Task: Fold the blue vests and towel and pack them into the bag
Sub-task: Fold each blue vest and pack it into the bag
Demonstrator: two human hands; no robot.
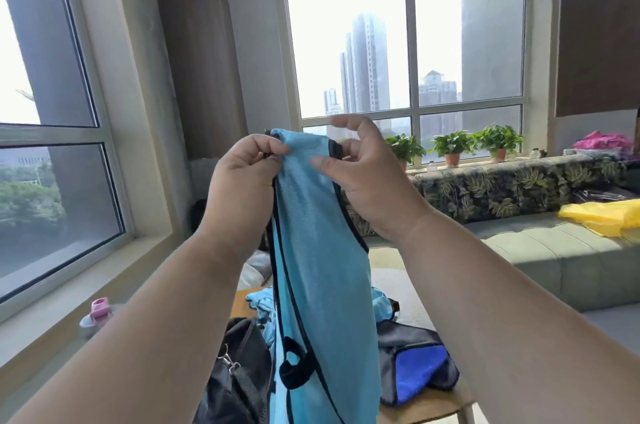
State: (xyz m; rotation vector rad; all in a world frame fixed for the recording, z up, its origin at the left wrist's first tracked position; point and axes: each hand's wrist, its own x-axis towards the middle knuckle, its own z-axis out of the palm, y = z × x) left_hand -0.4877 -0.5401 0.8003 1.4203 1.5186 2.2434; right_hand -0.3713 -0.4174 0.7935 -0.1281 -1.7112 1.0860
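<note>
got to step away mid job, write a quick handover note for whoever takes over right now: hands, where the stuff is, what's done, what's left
Left hand: pinches the top left edge of the raised blue vest.
Right hand: thumb on the vest's top right; fingers lifted, grip looks loose.
The vest hangs lengthwise above the table, not yet folded.
More blue vests lie crumpled on the table behind it.
The blue and grey towel lies folded on the table to the right.
The dark bag sits below left; nothing visibly packed.
Left: fold this vest and the others, then pack the vests and towel into the bag.
</note>
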